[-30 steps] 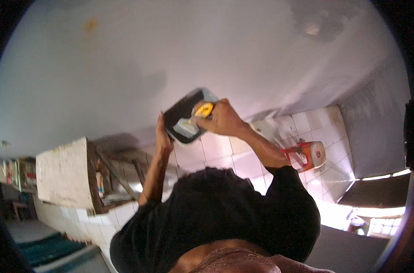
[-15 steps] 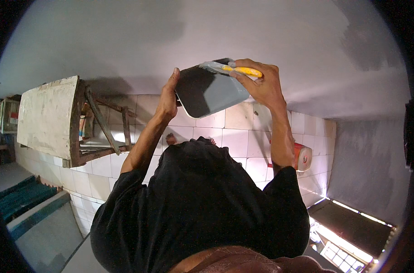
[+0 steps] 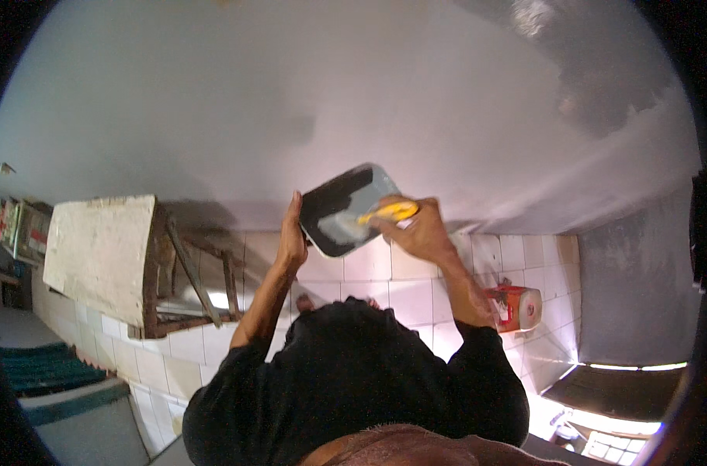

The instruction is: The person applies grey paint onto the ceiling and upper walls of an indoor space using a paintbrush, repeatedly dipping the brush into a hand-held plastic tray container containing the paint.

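Note:
My left hand (image 3: 293,239) grips the left edge of a black board (image 3: 331,198) with rounded corners and a pale rim. The board is held up in front of my body, tilted. Wet grey putty (image 3: 379,184) coats its right part. In my right hand (image 3: 425,233) is the yellow handle (image 3: 396,211) of a putty knife, its fingers wrapped round it. The knife's broad blade (image 3: 344,228), smeared with grey and blurred by motion, lies over the near part of the board.
Ahead rises a grey wall (image 3: 415,101) with a darker patch at upper right. A worn wooden stand (image 3: 101,260) is at my left on the white tiled floor (image 3: 365,272). To the right stands a red and orange container (image 3: 519,308).
The putty knife has moved from the board's far edge to its near part, leaving grey putty there. Both hands and the board sit lower in view, as does the room.

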Tool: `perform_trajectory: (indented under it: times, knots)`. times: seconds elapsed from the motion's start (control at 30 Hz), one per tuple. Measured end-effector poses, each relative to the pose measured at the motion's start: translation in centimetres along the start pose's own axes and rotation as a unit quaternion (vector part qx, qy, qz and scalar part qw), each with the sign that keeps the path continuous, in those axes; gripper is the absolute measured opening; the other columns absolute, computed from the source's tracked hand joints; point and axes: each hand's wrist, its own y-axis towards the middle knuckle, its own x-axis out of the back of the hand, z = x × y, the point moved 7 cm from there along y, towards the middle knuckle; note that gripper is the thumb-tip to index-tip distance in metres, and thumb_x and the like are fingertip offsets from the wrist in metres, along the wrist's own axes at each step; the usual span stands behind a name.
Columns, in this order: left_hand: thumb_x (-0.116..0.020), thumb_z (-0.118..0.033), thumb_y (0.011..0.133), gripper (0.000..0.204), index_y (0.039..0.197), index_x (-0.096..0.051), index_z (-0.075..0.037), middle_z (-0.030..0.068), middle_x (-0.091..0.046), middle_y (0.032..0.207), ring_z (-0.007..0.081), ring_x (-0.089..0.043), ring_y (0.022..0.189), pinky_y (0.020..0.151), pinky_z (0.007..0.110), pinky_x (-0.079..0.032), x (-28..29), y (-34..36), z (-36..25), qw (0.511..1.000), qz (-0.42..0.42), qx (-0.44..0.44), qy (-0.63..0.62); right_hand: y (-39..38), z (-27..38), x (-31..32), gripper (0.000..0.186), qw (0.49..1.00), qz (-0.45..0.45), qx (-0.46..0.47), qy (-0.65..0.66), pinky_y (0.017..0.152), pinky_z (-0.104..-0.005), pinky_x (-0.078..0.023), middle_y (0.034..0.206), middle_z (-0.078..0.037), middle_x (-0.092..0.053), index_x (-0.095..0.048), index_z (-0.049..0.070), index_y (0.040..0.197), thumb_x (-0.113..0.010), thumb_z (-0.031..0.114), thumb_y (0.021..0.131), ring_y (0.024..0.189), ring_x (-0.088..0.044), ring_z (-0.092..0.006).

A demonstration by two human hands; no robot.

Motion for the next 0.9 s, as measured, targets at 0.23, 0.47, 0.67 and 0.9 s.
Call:
perform_trajectory:
  times: [0.23, 0.47, 0.67, 0.9]
  knots:
    - [-0.040, -0.058, 0.098, 0.070, 0.130, -0.053, 0.002, 0.0158, -0.061, 0.125, 0.0281, -0.061, 0.111, 0.097, 0.040, -0.048, 1.2, -0.7, -3.0, 0.998, -0.018, 0.011, -0.063, 3.9, 2.5, 3.8, 0.013, 0.980, -0.143, 0.054, 0.128, 0.071, -0.0246, -0.052, 0.084, -0.004, -0.068, -0.067, -0.002, 0.092, -0.074, 0.004, 0.084, 0.078, -0.063, -0.0107]
    - [-0.041, -0.063, 0.095, 0.072, 0.133, -0.052, -0.001, 0.0142, -0.061, 0.125, 0.0243, -0.063, 0.108, 0.083, 0.038, -0.055, 5.8, -0.4, -2.5, 0.998, -0.001, -0.024, -0.049, 14.2, 11.4, 9.3, 0.018, 0.835, -0.393, 0.324, 0.209, 0.063, -0.0240, -0.052, 0.073, -0.003, -0.067, -0.068, -0.002, 0.090, -0.072, 0.016, 0.088, 0.068, -0.061, -0.0074]
    - [-0.044, -0.061, 0.095, 0.070, 0.133, -0.051, -0.003, 0.0154, -0.060, 0.126, 0.0287, -0.059, 0.114, 0.091, 0.041, -0.051, 7.7, -1.5, -5.1, 0.998, 0.002, -0.035, -0.059, 20.1, 16.7, 8.7, 0.018, 0.801, -0.456, 0.365, 0.133, 0.062, -0.0238, -0.048, 0.076, 0.002, -0.065, -0.070, -0.003, 0.087, -0.073, 0.015, 0.087, 0.068, -0.057, -0.0067]
    - [-0.044, -0.060, 0.096, 0.069, 0.132, -0.052, -0.001, 0.0157, -0.060, 0.126, 0.0286, -0.060, 0.113, 0.096, 0.041, -0.048, 9.7, -1.0, -6.0, 0.997, 0.006, -0.023, -0.070, 11.8, 9.9, 20.2, 0.018, 0.641, -0.689, 0.306, -0.145, 0.058, -0.0300, -0.050, 0.072, -0.006, -0.070, -0.070, 0.003, 0.085, -0.073, 0.021, 0.086, 0.063, -0.066, -0.0179]
